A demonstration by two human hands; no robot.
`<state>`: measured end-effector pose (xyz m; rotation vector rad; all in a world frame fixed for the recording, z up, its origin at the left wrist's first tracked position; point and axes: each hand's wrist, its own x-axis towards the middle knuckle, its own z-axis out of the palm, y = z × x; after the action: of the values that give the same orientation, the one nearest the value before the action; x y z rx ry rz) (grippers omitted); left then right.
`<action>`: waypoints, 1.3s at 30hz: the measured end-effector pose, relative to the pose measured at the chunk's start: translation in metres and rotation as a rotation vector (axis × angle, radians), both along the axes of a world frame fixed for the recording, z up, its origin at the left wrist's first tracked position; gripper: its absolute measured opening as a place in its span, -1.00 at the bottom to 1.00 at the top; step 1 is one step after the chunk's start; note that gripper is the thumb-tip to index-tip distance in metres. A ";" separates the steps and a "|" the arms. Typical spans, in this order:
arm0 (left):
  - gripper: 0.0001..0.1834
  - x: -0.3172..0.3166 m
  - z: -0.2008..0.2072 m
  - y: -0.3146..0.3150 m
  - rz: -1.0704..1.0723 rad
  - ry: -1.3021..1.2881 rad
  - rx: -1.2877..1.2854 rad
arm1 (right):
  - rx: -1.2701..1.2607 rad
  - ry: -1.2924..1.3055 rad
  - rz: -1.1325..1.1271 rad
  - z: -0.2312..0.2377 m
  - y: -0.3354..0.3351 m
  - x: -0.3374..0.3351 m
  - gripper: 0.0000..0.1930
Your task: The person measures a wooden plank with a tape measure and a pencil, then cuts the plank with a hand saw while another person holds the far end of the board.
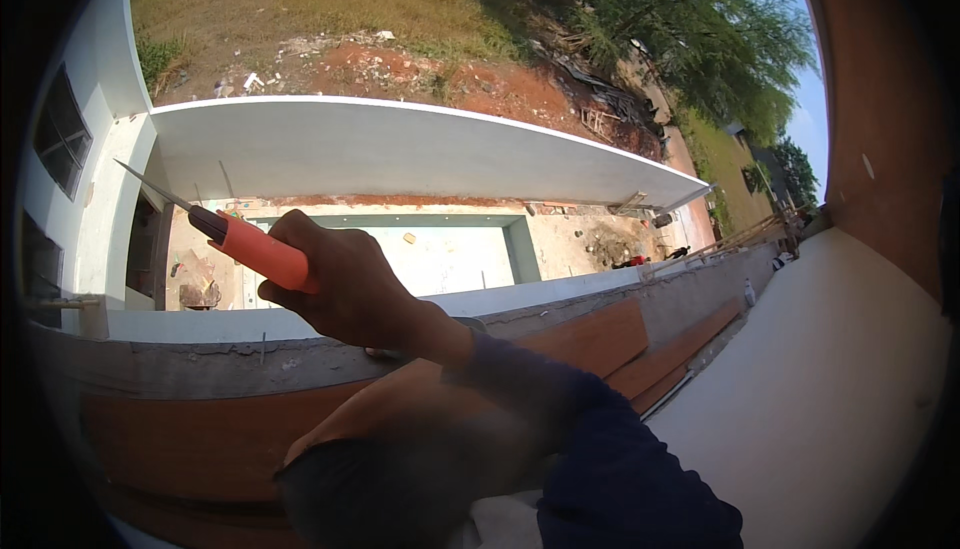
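My right hand (pixel 345 274) reaches in from the lower right in a dark blue sleeve (pixel 610 449). Its fingers are wrapped round the orange handle of a tool (pixel 262 253). A thin, pointed grey blade extends from the handle toward the upper left, seen nearly edge-on, so I cannot tell its exact kind. The tool is held up above a ledge, and its blade touches nothing that I can make out. My left hand is out of view. Below my right wrist a bent bare knee (pixel 385 399) and dark clothing show, partly blurred.
Reddish-brown wood-look planks (pixel 590 349) lie along the rough grey ledge (pixel 300 354). Beyond its edge is a drop to a yard with a pale, green-edged pool-like basin (pixel 450 254). A white boundary wall (pixel 400 149) stands farther out. A white wall surface (pixel 810 379) rises at right.
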<state>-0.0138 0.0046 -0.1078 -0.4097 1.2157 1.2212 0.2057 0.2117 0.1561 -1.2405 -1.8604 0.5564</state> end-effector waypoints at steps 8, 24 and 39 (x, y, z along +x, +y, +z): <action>-0.28 0.041 -0.031 -0.024 -0.160 -0.098 -0.065 | -0.035 0.006 0.006 0.007 0.011 -0.021 -0.61; -0.43 -0.060 -0.052 -0.005 0.296 0.536 0.081 | -0.135 0.174 0.294 -0.031 0.045 -0.017 -0.80; -0.68 0.020 -0.033 -0.017 0.522 0.507 0.053 | -0.273 0.255 0.683 -0.029 0.077 -0.162 -0.85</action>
<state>0.0061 -0.0120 -0.1408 -0.4032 1.5547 1.8814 0.0432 0.2883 0.1275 -0.6179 -2.0052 1.3047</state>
